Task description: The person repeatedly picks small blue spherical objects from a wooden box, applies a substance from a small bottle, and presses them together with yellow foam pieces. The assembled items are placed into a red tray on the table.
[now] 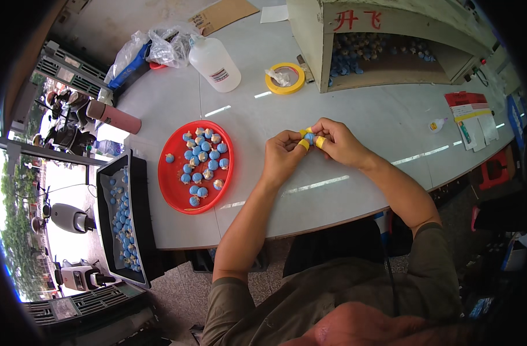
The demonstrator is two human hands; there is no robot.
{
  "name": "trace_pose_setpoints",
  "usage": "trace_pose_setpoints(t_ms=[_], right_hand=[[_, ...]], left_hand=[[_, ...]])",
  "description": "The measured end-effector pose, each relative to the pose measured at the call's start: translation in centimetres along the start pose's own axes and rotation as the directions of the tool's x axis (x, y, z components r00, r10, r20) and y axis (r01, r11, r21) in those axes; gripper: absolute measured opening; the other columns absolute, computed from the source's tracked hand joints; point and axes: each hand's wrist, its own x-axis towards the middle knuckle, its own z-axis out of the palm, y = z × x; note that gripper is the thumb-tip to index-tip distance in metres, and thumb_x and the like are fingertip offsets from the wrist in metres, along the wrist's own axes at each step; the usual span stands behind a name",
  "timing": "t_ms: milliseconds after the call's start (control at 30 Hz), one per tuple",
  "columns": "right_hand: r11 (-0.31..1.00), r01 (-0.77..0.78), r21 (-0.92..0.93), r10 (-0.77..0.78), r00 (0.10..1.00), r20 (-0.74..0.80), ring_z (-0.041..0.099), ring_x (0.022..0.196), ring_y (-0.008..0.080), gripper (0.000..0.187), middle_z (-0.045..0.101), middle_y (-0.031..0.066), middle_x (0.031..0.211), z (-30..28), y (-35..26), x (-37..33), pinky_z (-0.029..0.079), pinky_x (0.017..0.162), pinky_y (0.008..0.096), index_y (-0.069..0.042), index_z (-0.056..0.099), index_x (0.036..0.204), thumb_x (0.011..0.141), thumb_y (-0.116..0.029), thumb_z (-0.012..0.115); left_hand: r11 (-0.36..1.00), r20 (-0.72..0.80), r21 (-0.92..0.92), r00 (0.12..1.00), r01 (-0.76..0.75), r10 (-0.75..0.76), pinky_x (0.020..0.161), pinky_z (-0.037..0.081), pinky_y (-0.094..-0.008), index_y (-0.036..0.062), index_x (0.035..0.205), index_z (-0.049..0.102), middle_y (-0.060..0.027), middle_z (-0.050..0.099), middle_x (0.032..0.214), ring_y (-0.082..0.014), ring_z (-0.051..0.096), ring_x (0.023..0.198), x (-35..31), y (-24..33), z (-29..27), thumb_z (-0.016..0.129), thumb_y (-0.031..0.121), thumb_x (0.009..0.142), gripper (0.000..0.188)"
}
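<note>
Between the fingertips of both hands, over the middle of the table, is a small round blue piece [310,138]. My left hand [282,154] pinches it from the left; my right hand [339,144] grips it from the right. Yellow bands wrap several fingertips on both hands. The fingers cover most of the piece, so its far side is hidden. To the left, a red round tray [165,187] carries several similar blue balls with cream-coloured tips, lying loosely in it.
A black bin [145,230] of blue pieces stands at the table's left edge. Behind are a pink bottle [118,117], a white plastic jug [216,64] and yellow tape [298,86]. A box-like cabinet [390,81] holds more blue pieces. A small glue bottle [436,125] lies right.
</note>
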Motion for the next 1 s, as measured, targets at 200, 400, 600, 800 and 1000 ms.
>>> trace_pose_setpoints(t_ms=[200,400,600,800,1000], right_hand=[[1.000,0.022,0.012,-0.022,1.000,0.016,0.053,0.069,0.0039,0.014,0.065,0.0048,0.090,0.0,0.0,0.0,0.044,0.058,0.0223,0.002,0.058,0.110,0.096,0.005,0.055],[1.000,0.007,0.009,-0.008,1.000,0.017,0.053,0.072,0.0042,0.015,0.065,0.0041,0.089,0.2,-0.2,0.1,0.045,0.060,0.0228,0.003,0.057,0.110,0.096,0.005,0.055],[0.999,-0.041,0.018,0.041,0.999,-0.026,0.055,0.071,0.0046,0.017,0.063,0.0022,0.088,0.1,-0.8,0.1,0.045,0.056,0.0223,0.004,0.060,0.110,0.095,-0.002,0.057],[0.991,-0.063,0.120,0.069,0.997,-0.042,0.057,0.071,0.0052,0.019,0.063,0.0019,0.087,0.0,-1.7,0.0,0.048,0.055,0.0218,0.004,0.060,0.110,0.093,-0.004,0.058],[0.996,-0.046,0.077,0.047,0.999,-0.010,0.058,0.072,0.0060,0.015,0.063,0.0033,0.089,-0.5,-1.2,0.2,0.048,0.055,0.0221,0.002,0.059,0.109,0.094,-0.002,0.059]], left_hand=[[1.000,-0.026,-0.007,1.000,-0.010,0.010,0.080,0.058,-0.0249,-0.0132,0.106,0.061,-0.0168,0.072,0.101,-0.0192,0.073,0.093,-0.1,-0.1,0.2,0.065,-0.002,0.093,0.018],[1.000,-0.033,0.006,0.999,-0.014,0.015,0.083,0.061,-0.0287,-0.0121,0.105,0.061,-0.0182,0.071,0.103,-0.0226,0.074,0.094,-0.1,-0.2,0.1,0.062,-0.002,0.094,0.015],[0.995,-0.039,-0.026,0.995,0.092,-0.093,0.083,0.062,-0.0310,-0.0122,0.112,0.059,-0.0196,0.071,0.104,-0.0246,0.074,0.093,-0.1,1.0,0.5,0.059,0.003,0.096,0.022],[0.991,-0.019,-0.040,0.992,0.127,-0.128,0.082,0.061,-0.0311,-0.0121,0.116,0.058,-0.0184,0.071,0.104,-0.0240,0.074,0.092,-0.3,2.0,0.8,0.056,0.002,0.097,0.024],[0.993,0.020,-0.058,0.994,0.105,-0.104,0.083,0.061,-0.0317,-0.0114,0.117,0.058,-0.0174,0.071,0.106,-0.0224,0.073,0.093,-0.1,1.4,0.5,0.058,0.003,0.097,0.024]])
